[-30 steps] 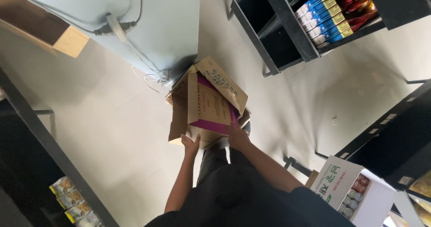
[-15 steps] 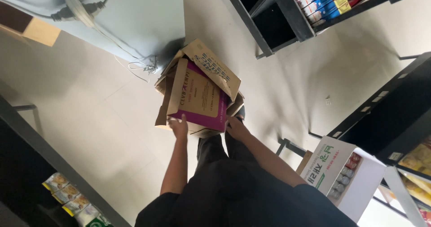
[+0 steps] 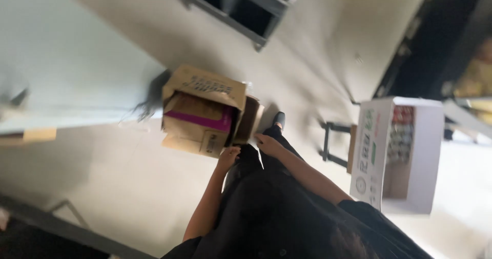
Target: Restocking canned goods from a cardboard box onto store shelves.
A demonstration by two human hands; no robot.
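Bare hands [image 3: 248, 150] beside boxy cardboard carton [image 3: 205, 113]

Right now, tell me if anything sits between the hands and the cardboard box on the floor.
Nothing visible does. The left hand is at the corner of the brown cardboard box; the right hand hovers just beside its flap.

Lighting: dim, soft, brightest on pale floor [image 3: 318, 59] at far end. Shadows: dark patch beside cardboard box [image 3: 205, 110]. Sharpness: motion blur throughout; edges smeared, shelving [image 3: 241, 3] indistinct.
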